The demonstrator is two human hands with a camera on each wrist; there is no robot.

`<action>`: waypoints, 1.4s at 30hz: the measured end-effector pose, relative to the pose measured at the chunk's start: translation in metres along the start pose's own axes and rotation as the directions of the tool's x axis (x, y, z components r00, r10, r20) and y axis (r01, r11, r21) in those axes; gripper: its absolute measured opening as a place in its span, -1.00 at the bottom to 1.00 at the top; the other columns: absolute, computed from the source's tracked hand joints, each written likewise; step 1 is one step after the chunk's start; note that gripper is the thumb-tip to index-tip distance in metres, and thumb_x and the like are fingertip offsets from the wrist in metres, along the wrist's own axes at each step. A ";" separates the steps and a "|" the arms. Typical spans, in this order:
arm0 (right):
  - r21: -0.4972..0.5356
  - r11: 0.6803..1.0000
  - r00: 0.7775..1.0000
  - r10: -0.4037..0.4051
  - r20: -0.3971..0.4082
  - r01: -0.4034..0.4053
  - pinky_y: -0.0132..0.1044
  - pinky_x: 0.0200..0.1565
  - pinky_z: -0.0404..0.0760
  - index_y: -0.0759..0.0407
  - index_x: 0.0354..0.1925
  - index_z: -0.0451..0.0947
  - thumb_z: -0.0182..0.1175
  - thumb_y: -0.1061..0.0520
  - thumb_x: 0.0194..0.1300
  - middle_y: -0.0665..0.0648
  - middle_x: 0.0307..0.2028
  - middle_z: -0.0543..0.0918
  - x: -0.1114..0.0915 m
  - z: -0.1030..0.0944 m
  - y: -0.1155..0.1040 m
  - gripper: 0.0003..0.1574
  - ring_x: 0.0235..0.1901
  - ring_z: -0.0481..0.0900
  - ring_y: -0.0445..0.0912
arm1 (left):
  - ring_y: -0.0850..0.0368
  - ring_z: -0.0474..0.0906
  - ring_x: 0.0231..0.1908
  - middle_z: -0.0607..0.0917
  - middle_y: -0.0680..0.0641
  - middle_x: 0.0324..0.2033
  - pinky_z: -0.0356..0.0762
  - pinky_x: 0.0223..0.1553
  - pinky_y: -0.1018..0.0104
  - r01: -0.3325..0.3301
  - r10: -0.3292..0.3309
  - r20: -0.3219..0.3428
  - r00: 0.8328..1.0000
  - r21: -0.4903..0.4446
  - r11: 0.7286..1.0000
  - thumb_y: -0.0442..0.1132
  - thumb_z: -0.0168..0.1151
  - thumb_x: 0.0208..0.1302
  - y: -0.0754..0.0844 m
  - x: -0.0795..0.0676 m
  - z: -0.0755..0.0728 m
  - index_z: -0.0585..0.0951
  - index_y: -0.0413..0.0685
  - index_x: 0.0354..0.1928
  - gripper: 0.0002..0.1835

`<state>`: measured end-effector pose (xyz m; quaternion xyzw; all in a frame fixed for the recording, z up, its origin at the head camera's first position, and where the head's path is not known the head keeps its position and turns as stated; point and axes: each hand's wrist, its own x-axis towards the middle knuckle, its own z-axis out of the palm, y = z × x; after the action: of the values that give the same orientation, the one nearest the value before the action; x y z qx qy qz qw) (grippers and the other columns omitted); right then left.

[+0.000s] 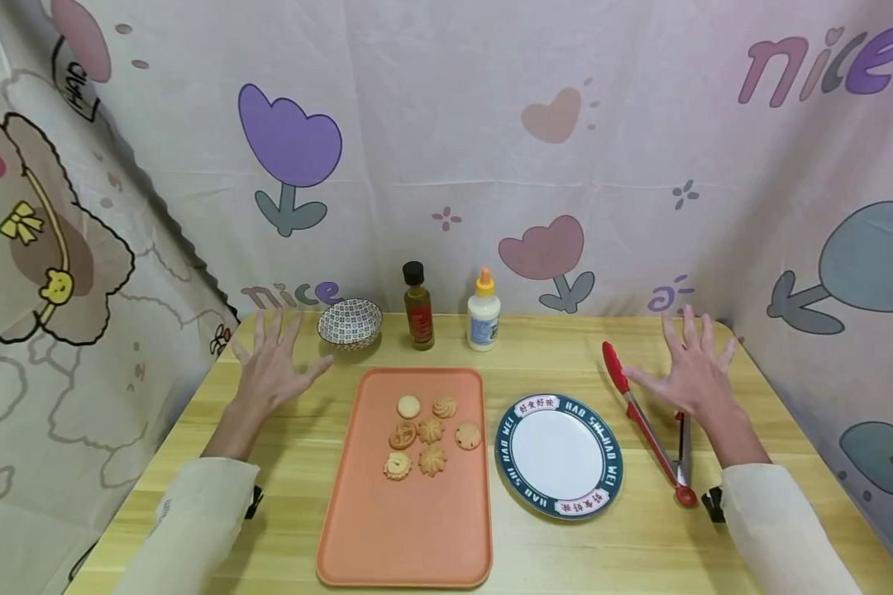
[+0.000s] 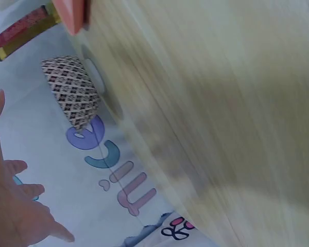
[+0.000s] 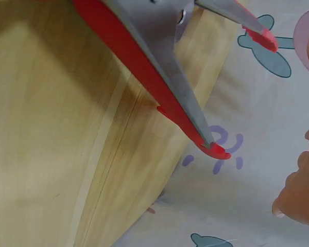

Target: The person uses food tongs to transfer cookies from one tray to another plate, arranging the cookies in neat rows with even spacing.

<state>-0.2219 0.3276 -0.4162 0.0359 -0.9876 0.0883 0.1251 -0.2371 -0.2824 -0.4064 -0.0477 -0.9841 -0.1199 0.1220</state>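
Note:
My left hand (image 1: 271,368) is held out with spread fingers at the left of the table, holding nothing; the patterned bowl (image 1: 350,323) is the thing nearest to it. On the right, my right hand (image 1: 690,369) is spread too and holds nothing. It overlaps the red-and-silver tongs (image 1: 651,430) in the head view; in the right wrist view the tongs (image 3: 159,77) lie with their arms apart. Between the hands, an orange tray (image 1: 405,537) carries several cookies (image 1: 431,430) of different shapes. Beside it lies a white plate (image 1: 558,454) with a dark green lettered rim.
At the back stand a brown sauce bottle (image 1: 420,310) with a black cap and a white squeeze bottle (image 1: 484,314) with an orange tip. A printed cloth (image 1: 432,124) hangs along the table's back and sides. The wooden table (image 1: 290,512) shows bare wood left of the tray.

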 end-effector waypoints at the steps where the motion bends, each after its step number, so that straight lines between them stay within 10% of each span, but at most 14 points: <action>1: 0.003 1.000 1.000 0.002 -0.001 -0.002 0.56 0.13 -0.49 0.04 0.50 -0.36 0.03 -0.56 0.07 0.30 0.46 -0.47 -0.001 0.000 -0.001 0.35 0.41 -0.50 0.38 | -0.32 -0.49 0.43 -0.20 -0.29 0.47 -0.55 0.13 -0.56 0.001 -0.001 0.005 1.000 -0.010 1.000 0.39 0.02 0.15 0.001 -0.001 -0.001 -0.07 -0.05 0.49 0.04; 15: 0.203 0.955 0.972 0.194 0.132 -0.218 0.45 0.23 -0.09 0.51 0.41 -0.40 0.11 -0.52 0.08 0.62 0.37 -0.30 -0.021 -0.008 -0.024 0.53 0.36 -0.26 0.50 | -0.44 -0.08 0.39 -0.10 -0.35 0.45 -0.02 0.22 -0.44 0.020 0.056 0.224 0.973 -0.325 0.946 0.18 0.26 0.14 0.021 -0.019 0.006 -0.10 -0.16 0.48 0.07; 26: 0.150 0.877 0.850 0.380 0.364 -0.457 0.34 0.04 0.39 0.63 0.34 -0.50 0.12 -0.60 -0.03 0.73 0.26 -0.11 -0.030 0.000 -0.036 0.70 0.06 0.13 0.50 | -0.34 0.47 0.07 0.23 -0.50 0.28 0.60 -0.06 0.06 0.142 0.118 0.360 0.925 -0.618 0.773 -0.23 0.39 0.08 0.026 -0.032 0.031 0.14 -0.29 0.39 -0.11; 31: 0.080 0.900 0.848 0.370 0.379 -0.428 -0.09 -0.42 0.55 0.79 0.22 -0.24 0.16 -0.56 -0.04 0.62 -0.16 0.29 -0.036 0.005 -0.038 0.61 -0.34 0.42 0.28 | -0.17 0.56 -0.07 0.38 -0.47 0.15 0.60 -0.19 0.21 0.193 0.127 0.403 0.906 -0.662 0.724 -0.40 0.35 0.06 0.032 -0.035 0.038 0.32 -0.35 0.27 -0.30; 37: -0.005 0.913 0.811 0.366 0.456 -0.408 -0.30 -0.56 0.42 0.89 0.16 -0.21 0.13 -0.57 -0.03 0.40 -0.45 0.34 -0.041 0.007 -0.036 0.64 -0.53 0.48 0.10 | -0.03 0.54 -0.22 0.54 -0.37 -0.03 0.53 -0.36 0.36 0.203 0.117 0.414 0.903 -0.650 0.732 -0.50 0.36 -0.01 0.038 -0.038 0.044 0.47 -0.39 0.09 -0.46; 42: -0.010 0.927 0.828 0.341 0.445 -0.376 -0.32 -0.60 0.36 0.95 0.14 -0.27 0.18 -0.49 0.01 0.34 -0.50 0.29 -0.046 0.012 -0.032 0.62 -0.60 0.45 0.05 | 0.10 0.40 -0.34 0.54 -0.25 -0.23 0.43 -0.46 0.37 0.237 0.084 0.452 0.888 -0.606 0.759 -0.49 0.36 -0.01 0.041 -0.041 0.048 0.52 -0.37 0.01 -0.54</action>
<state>-0.1779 0.2963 -0.4342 -0.1261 -0.9749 0.1381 -0.1209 -0.2039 -0.2339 -0.4527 -0.0720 -0.8833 -0.4417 -0.1398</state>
